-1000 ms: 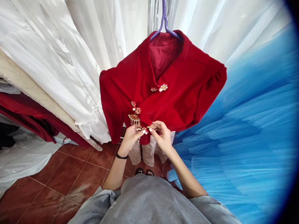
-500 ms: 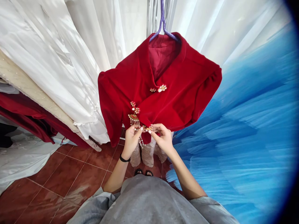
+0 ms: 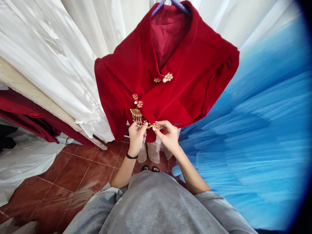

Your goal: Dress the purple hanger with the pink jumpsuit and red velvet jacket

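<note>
- Jacket (image 3: 177, 100): far clasp (image 3: 167, 77), left clasp (image 3: 138, 103) fastened.
- My right hand (image 3: 168, 135) pinches a gold loop (image 3: 153, 125); my left hand (image 3: 136, 137) pinches, probably, its beaded mate (image 3: 145, 122), seemingly unjoined.

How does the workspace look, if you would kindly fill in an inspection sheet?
Surface: red tiled floor; the work is held above it.
Things in hand: red jacket on a purple hanger, upper clasp joined; fan-shaped pendant hanging in front.
Clutter: pale wrapped items below the jacket, contents unclear.
Grip: left hand pinches around a beaded flower, partly hidden; right hand pinches a gold ornament beside it.
Cables: nothing seen.
Surroundings: white fabric left, blue fabric right.
</note>
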`<state>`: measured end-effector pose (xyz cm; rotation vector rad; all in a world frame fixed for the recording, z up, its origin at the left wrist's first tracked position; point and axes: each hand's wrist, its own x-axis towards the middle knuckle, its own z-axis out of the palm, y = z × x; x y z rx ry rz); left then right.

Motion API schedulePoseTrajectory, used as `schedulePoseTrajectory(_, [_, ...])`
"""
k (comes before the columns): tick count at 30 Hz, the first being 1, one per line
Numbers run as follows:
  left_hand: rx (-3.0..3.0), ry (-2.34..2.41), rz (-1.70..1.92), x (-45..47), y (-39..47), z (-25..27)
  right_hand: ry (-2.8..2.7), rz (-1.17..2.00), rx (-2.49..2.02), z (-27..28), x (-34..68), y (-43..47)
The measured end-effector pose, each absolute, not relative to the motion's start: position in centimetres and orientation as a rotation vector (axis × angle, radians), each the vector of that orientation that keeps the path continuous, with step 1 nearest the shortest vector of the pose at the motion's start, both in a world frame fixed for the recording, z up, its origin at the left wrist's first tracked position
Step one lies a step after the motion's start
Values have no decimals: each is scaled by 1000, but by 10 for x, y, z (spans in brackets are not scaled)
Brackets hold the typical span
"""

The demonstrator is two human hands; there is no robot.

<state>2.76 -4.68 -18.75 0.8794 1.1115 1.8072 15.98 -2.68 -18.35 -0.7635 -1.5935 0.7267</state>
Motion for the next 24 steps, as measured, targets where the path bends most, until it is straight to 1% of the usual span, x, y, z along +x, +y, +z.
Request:
schedulePoseTrajectory(9, [957,1107,1779,28,-54,-181,-1538,693,-825,-185,150,-29])
schedulePoseTrajectory(16, [991,1177,1758,26,-59,-180,-1591,573,-935,-183,151,-30])
schedulePoseTrajectory(24, [974,1208,1785,22,-60,-182,-1578,604,-907,-187,157,-33])
